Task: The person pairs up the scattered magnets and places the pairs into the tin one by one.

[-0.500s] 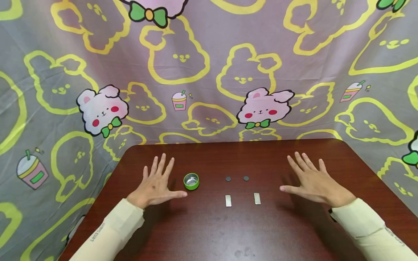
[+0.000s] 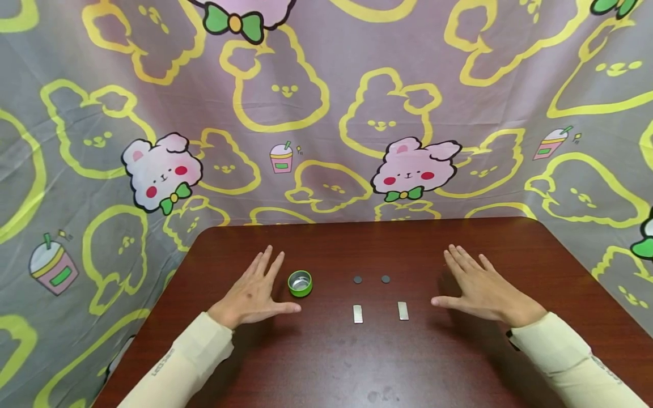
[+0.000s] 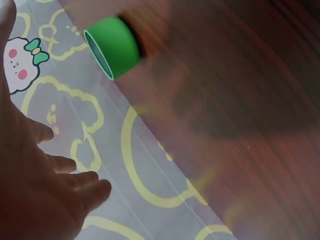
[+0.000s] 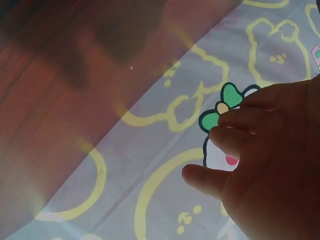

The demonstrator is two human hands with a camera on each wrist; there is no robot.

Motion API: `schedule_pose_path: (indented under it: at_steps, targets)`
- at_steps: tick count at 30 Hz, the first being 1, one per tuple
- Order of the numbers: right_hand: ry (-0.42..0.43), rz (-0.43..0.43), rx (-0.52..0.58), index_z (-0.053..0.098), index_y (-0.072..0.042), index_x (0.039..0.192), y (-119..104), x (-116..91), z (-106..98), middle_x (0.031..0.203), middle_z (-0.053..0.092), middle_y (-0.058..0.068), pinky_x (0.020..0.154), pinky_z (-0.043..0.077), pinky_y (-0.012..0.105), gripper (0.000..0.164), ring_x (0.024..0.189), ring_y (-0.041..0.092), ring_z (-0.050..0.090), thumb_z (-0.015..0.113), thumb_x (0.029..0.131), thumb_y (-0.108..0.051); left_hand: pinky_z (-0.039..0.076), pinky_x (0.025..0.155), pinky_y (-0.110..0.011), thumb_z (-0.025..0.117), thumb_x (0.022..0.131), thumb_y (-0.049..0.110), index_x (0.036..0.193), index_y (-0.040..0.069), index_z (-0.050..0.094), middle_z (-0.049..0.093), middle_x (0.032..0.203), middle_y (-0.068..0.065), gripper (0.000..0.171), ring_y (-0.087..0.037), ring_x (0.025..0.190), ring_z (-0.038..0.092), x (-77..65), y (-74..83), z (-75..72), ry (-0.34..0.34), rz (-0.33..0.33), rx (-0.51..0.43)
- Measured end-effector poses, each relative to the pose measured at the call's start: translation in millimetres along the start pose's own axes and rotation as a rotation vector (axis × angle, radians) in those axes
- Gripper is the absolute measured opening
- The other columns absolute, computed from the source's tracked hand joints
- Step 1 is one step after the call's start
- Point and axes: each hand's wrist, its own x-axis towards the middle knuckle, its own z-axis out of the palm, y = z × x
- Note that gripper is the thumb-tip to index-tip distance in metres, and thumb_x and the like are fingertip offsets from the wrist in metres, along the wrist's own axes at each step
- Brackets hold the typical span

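Note:
My left hand (image 2: 251, 296) is held over the left part of the table with fingers straight and thumb pointing right, holding nothing. Just right of its fingers stands a small round green cup (image 2: 300, 284) with a silvery inside; in the left wrist view the green cup (image 3: 114, 47) shows its outer wall. My right hand (image 2: 487, 292), also empty with straight fingers, hovers at the right. Between the hands lie two dark round discs, a left disc (image 2: 357, 279) and a right disc (image 2: 385, 279). Nearer to me are two pale flat rectangular pieces, a left piece (image 2: 358, 314) and a right piece (image 2: 403, 310).
The brown wooden table (image 2: 326, 362) has rounded far corners. A grey cloth (image 2: 326, 113) printed with yellow outlines and white bunnies hangs behind it and along both sides.
Both hands have moved inward, the left to the right and the right to the left. Their fingers are closer together now. The cup, discs and pale pieces stay in place.

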Motion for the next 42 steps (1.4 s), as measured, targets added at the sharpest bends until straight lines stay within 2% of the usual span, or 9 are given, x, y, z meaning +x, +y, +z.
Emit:
schedule_pose_path:
  at_steps: [7, 14, 21, 25, 31, 42]
  targets:
    - [0.015, -0.051, 0.004, 0.034, 0.013, 0.148, -3.3, 2.1, 4.2, 0.155, 0.029, 0.031, 0.110, 0.021, 0.067, 0.106, 0.144, 0.046, 0.026, 0.065, 0.085, -0.066, 0.034, 0.111, -0.057, 0.073, 0.072, 0.074, 0.158, 0.005, 0.025, 0.015, 0.163, -0.022, 0.120, -0.041, 0.148, 0.020, 3.1, 6.0, 3.2, -0.008, 0.040, -0.052]
    - [0.017, -0.093, -0.002, 0.039, 0.013, 0.145, -6.8, 4.5, 8.7, 0.152, 0.036, 0.031, 0.110, 0.026, 0.065, 0.102, 0.141, 0.047, 0.032, 0.066, 0.085, -0.065, 0.038, 0.108, -0.055, 0.079, 0.072, 0.066, 0.156, 0.005, 0.031, 0.022, 0.162, -0.019, 0.114, -0.037, 0.146, 0.028, 4.6, 12.0, 6.5, -0.017, 0.062, -0.099]
    - [0.036, -0.134, 0.036, 0.043, 0.014, 0.142, -8.6, 5.3, 15.0, 0.147, 0.042, 0.032, 0.106, 0.033, 0.065, 0.100, 0.137, 0.048, 0.038, 0.068, 0.085, -0.064, 0.041, 0.107, -0.051, 0.079, 0.072, 0.066, 0.154, 0.008, 0.036, 0.027, 0.161, -0.014, 0.110, -0.033, 0.144, 0.033, 6.5, 18.5, 10.6, -0.011, 0.077, -0.147]
    - [0.042, -0.148, 0.062, 0.045, 0.015, 0.140, -8.8, 6.1, 18.8, 0.145, 0.044, 0.032, 0.105, 0.036, 0.063, 0.100, 0.135, 0.049, 0.041, 0.070, 0.083, -0.063, 0.043, 0.106, -0.050, 0.083, 0.073, 0.059, 0.153, 0.009, 0.039, 0.032, 0.159, -0.011, 0.104, -0.031, 0.141, 0.038, 8.2, 23.2, 15.1, -0.006, 0.081, -0.191]
    - [0.037, -0.137, 0.104, 0.047, 0.013, 0.140, -10.4, 6.0, 22.5, 0.143, 0.048, 0.030, 0.104, 0.039, 0.061, 0.097, 0.133, 0.046, 0.044, 0.073, 0.082, -0.060, 0.046, 0.104, -0.046, 0.085, 0.075, 0.051, 0.148, 0.008, 0.046, 0.043, 0.151, -0.006, 0.094, -0.026, 0.133, 0.049, 10.8, 31.6, 20.0, 0.012, 0.127, -0.227]
    - [0.058, -0.178, 0.132, 0.057, 0.009, 0.133, -15.8, 7.8, 26.3, 0.132, 0.059, 0.022, 0.099, 0.046, 0.054, 0.075, 0.123, 0.038, 0.054, 0.082, 0.082, -0.041, 0.050, 0.098, -0.040, 0.085, 0.077, 0.045, 0.134, -0.001, 0.058, 0.061, 0.132, -0.011, 0.078, -0.023, 0.121, 0.058, 15.1, 42.9, 35.4, 0.003, 0.229, -0.256]
